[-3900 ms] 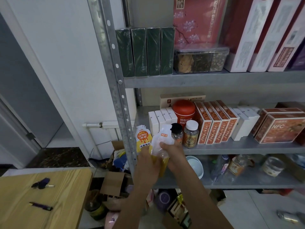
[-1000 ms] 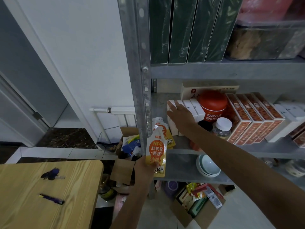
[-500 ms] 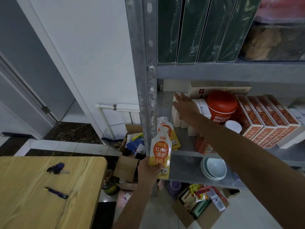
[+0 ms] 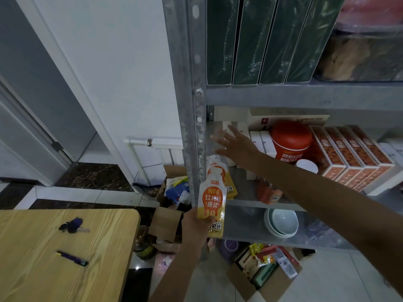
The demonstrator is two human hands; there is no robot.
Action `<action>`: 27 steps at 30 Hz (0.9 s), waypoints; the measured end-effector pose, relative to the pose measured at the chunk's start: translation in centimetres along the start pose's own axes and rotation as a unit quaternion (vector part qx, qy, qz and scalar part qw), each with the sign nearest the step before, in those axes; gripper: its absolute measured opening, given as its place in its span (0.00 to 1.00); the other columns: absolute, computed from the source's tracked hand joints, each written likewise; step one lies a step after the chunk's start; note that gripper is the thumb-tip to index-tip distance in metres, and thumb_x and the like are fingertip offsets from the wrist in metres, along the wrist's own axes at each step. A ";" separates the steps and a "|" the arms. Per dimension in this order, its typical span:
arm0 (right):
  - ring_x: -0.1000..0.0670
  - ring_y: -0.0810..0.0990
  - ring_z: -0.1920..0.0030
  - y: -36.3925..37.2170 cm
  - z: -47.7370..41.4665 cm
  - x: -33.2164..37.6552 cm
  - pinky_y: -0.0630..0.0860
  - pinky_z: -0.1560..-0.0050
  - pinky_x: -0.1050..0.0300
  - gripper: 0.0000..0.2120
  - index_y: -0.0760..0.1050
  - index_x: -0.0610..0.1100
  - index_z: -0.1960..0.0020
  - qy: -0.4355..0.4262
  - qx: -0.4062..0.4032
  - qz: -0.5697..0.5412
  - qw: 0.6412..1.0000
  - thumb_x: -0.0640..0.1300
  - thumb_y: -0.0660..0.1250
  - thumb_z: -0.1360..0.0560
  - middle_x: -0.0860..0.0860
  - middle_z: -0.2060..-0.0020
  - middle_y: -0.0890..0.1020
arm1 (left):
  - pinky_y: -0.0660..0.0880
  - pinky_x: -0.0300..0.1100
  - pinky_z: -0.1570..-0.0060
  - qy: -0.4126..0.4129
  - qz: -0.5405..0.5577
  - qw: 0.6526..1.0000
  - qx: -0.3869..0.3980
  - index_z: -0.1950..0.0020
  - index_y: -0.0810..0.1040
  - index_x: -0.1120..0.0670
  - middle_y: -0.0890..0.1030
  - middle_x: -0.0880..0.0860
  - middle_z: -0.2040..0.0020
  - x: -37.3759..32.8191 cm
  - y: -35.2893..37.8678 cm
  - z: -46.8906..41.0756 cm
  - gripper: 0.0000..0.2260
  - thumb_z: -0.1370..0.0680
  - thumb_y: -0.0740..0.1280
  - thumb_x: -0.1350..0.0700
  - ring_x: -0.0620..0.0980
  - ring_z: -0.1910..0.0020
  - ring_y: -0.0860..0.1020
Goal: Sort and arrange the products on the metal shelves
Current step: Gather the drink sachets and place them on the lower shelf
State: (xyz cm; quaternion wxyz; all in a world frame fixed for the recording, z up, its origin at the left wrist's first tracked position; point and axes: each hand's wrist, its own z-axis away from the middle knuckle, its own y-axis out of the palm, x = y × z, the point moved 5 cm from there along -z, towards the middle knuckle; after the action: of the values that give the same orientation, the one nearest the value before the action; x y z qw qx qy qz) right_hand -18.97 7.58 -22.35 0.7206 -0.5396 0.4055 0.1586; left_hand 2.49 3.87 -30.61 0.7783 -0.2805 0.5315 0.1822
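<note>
My left hand grips the lower part of a yellow and white juice pouch and holds it upright in front of the metal shelf post. More pouches of the same kind lie on the middle shelf just behind it. My right hand reaches into the left end of that shelf with its fingers spread, beside a row of small white boxes. It is blurred and holds nothing. A red canister stands to the right of the boxes.
Orange-patterned boxes fill the shelf's right part. Dark green boxes stand on the shelf above. White bowls sit on the lower shelf. Open cartons clutter the floor. A wooden table with keys and a pen is at left.
My right hand has slid left off the white boxes toward the shelf's left end. My left hand keeps holding the pouch in about the same place. The camera has moved closer.
</note>
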 end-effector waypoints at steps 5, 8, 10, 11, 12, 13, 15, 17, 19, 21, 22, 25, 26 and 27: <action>0.41 0.59 0.25 0.5 0.5 -0.5 0.65 0.31 0.46 0.23 0.71 0.47 0.31 0.011 0.034 -0.005 0.999 0.41 0.70 0.25 0.44 0.27 0.65 | 0.70 0.22 0.70 -0.002 -0.020 1.000 0.006 0.58 0.69 0.46 0.74 0.43 0.61 0.2 0.0 0.0 0.16 0.25 0.72 0.63 0.35 0.65 0.72; 0.41 0.60 0.26 0.6 -0.2 -0.8 0.66 0.32 0.46 0.21 0.73 0.47 0.33 0.017 0.023 -0.022 0.999 0.42 0.70 0.25 0.45 0.29 0.67 | 0.71 0.25 0.72 -0.012 -0.036 0.999 0.007 0.56 0.69 0.46 0.75 0.44 0.60 0.6 -0.1 -0.2 0.14 0.25 0.72 0.62 0.39 0.63 0.74; 0.41 0.60 0.26 0.8 -0.8 -1.0 0.66 0.32 0.47 0.21 0.74 0.46 0.33 0.018 0.021 -0.028 0.999 0.42 0.70 0.25 0.46 0.29 0.68 | 0.71 0.28 0.71 -0.024 -0.044 0.999 0.007 0.51 0.74 0.50 0.76 0.47 0.56 0.9 -0.1 -0.3 0.09 0.24 0.71 0.62 0.42 0.59 0.75; 0.41 0.60 0.26 0.9 -1.1 -1.2 0.66 0.32 0.47 0.21 0.74 0.46 0.33 0.020 0.021 -0.032 0.999 0.41 0.70 0.25 0.46 0.29 0.68 | 0.71 0.28 0.70 -0.027 -0.050 0.998 0.006 0.48 0.75 0.53 0.78 0.48 0.55 1.0 -0.1 -0.4 0.08 0.24 0.71 0.62 0.43 0.58 0.76; 0.41 0.59 0.26 1.0 -1.3 -1.4 0.65 0.31 0.47 0.21 0.73 0.46 0.33 0.021 0.018 -0.035 0.999 0.40 0.70 0.25 0.47 0.29 0.68 | 0.71 0.28 0.69 -0.029 -0.053 0.998 0.005 0.46 0.77 0.55 0.79 0.49 0.53 1.1 -0.1 -0.4 0.09 0.24 0.71 0.62 0.44 0.57 0.77; 0.41 0.58 0.25 1.1 -1.6 -1.6 0.64 0.30 0.47 0.20 0.73 0.45 0.32 0.023 0.016 -0.040 0.999 0.39 0.69 0.24 0.47 0.29 0.68 | 0.71 0.28 0.67 -0.031 -0.054 0.998 0.004 0.44 0.78 0.57 0.80 0.51 0.51 1.2 -0.2 -0.4 0.10 0.24 0.71 0.62 0.44 0.56 0.78; 0.40 0.57 0.25 1.3 -2.1 -2.1 0.63 0.29 0.47 0.20 0.72 0.43 0.32 0.027 0.020 -0.057 0.998 0.36 0.67 0.23 0.46 0.29 0.68 | 0.73 0.30 0.63 -0.034 -0.055 0.998 0.001 0.42 0.78 0.59 0.82 0.54 0.47 1.2 -0.2 -0.4 0.11 0.24 0.71 0.62 0.48 0.52 0.80; 0.39 0.56 0.24 1.2 -2.5 -2.5 0.64 0.29 0.48 0.22 0.70 0.42 0.30 0.032 0.041 -0.072 0.996 0.36 0.67 0.24 0.45 0.28 0.65 | 0.76 0.34 0.58 -0.038 -0.053 0.998 0.000 0.41 0.78 0.59 0.82 0.55 0.46 1.3 -0.2 -0.3 0.12 0.24 0.71 0.62 0.52 0.48 0.81; 0.39 0.56 0.24 1.0 -2.7 -2.9 0.65 0.29 0.47 0.26 0.67 0.43 0.28 0.041 0.067 -0.092 0.993 0.37 0.69 0.24 0.44 0.26 0.61 | 0.76 0.34 0.58 -0.038 -0.056 0.998 0.002 0.42 0.78 0.59 0.82 0.54 0.47 1.3 -0.1 -0.3 0.12 0.24 0.71 0.61 0.52 0.48 0.81; 0.40 0.55 0.24 0.7 -2.6 -3.0 0.64 0.28 0.47 0.28 0.65 0.43 0.27 0.039 0.080 -0.100 0.991 0.38 0.69 0.24 0.44 0.25 0.59 | 0.75 0.33 0.58 -0.041 -0.053 0.998 0.004 0.41 0.78 0.59 0.81 0.54 0.48 1.3 -0.1 -0.2 0.12 0.24 0.71 0.61 0.52 0.47 0.81; 0.40 0.55 0.24 0.6 -2.6 -3.1 0.63 0.28 0.47 0.28 0.64 0.43 0.26 0.036 0.081 -0.095 0.992 0.38 0.69 0.24 0.45 0.25 0.59 | 0.75 0.34 0.57 -0.042 -0.047 0.998 0.004 0.42 0.78 0.59 0.81 0.55 0.47 1.4 -0.1 -0.1 0.12 0.24 0.71 0.62 0.53 0.47 0.81; 0.41 0.54 0.24 0.3 -2.4 -3.0 0.59 0.26 0.47 0.24 0.66 0.42 0.27 0.042 0.088 -0.091 0.991 0.40 0.66 0.22 0.45 0.25 0.60 | 0.74 0.29 0.62 -0.037 -0.045 0.998 0.005 0.46 0.78 0.56 0.81 0.52 0.52 1.2 0.0 0.0 0.09 0.25 0.72 0.62 0.51 0.49 0.81; 0.41 0.53 0.23 0.2 -2.3 -2.9 0.54 0.24 0.46 0.23 0.67 0.43 0.27 0.046 0.089 -0.095 0.990 0.41 0.65 0.21 0.44 0.24 0.60 | 0.73 0.27 0.67 -0.033 -0.054 0.998 0.005 0.49 0.76 0.53 0.79 0.49 0.55 1.1 -0.1 0.1 0.08 0.25 0.72 0.61 0.49 0.52 0.82; 0.41 0.51 0.23 0.1 -2.1 -2.8 0.49 0.23 0.46 0.22 0.67 0.43 0.27 0.048 0.087 -0.103 0.990 0.42 0.63 0.20 0.44 0.24 0.60 | 0.71 0.25 0.71 -0.030 -0.066 0.997 0.001 0.51 0.74 0.50 0.77 0.45 0.59 0.9 -0.1 0.1 0.09 0.25 0.72 0.60 0.43 0.57 0.80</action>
State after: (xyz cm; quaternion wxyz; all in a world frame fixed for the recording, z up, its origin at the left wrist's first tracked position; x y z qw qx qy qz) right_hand -21.66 6.25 -20.45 0.7568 -0.5210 0.3941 0.0215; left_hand 2.94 3.87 -31.39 0.8044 -0.3088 0.4884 0.1380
